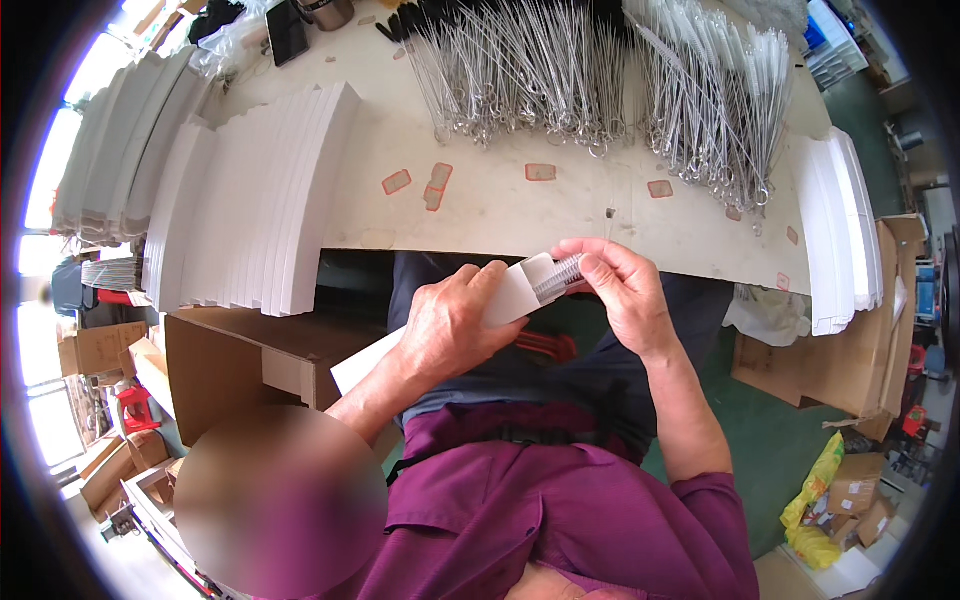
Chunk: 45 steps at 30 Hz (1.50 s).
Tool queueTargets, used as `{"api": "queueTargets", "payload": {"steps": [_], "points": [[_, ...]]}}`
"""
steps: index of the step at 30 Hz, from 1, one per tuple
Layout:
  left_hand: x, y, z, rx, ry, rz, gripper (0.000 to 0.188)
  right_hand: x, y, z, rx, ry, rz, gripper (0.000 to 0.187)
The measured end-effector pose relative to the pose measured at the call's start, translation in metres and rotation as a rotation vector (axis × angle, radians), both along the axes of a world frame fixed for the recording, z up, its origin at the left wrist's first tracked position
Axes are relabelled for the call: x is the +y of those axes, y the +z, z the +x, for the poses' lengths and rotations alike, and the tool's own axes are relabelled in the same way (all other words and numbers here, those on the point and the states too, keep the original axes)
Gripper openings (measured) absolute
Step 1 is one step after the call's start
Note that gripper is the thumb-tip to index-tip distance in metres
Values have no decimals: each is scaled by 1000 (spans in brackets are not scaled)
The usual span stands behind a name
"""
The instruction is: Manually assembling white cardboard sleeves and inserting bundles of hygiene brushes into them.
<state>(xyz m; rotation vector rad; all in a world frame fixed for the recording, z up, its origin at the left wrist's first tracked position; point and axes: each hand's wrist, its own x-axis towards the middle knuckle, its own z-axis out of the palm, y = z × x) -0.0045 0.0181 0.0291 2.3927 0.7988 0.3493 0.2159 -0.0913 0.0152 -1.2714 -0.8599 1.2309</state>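
My left hand [447, 318] is wrapped around a long, narrow white carton [513, 296], held slantwise over my lap just off the table's front edge. The carton's upper right end is open, with a flap standing up. Bristle brushes [557, 280], pale or clear-looking, stick partly out of that opening. Thumb and fingers of my right hand [628, 298] pinch their outer end. How many brushes are inside, and how far in they reach, is hidden by the carton.
On the table [480, 215] lie a pile of black-bristled wire brushes [530, 80] and a pile of white-bristled ones [715, 110]. White cartons stand in rows at left [250, 200] and right [840, 230]. A phone [287, 33] and metal cup [327, 12] sit far left; a cardboard box [215, 370] is below.
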Motion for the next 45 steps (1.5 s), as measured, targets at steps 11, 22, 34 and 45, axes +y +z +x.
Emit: {"api": "queueTargets", "payload": {"steps": [11, 22, 34, 45], "points": [[2, -4, -2, 8, 25, -54, 59, -2, 1, -16, -180, -263, 151, 36], [-5, -6, 5, 12, 39, -61, 60, 1, -8, -28, -73, -306, 6, 22], [-10, -19, 8, -28, 32, 5, 58, 0, -22, -42, -676, -353, 202, 14], [-8, -19, 2, -22, 13, -81, 68, -13, -8, -31, -485, 30, 186, 27]]}}
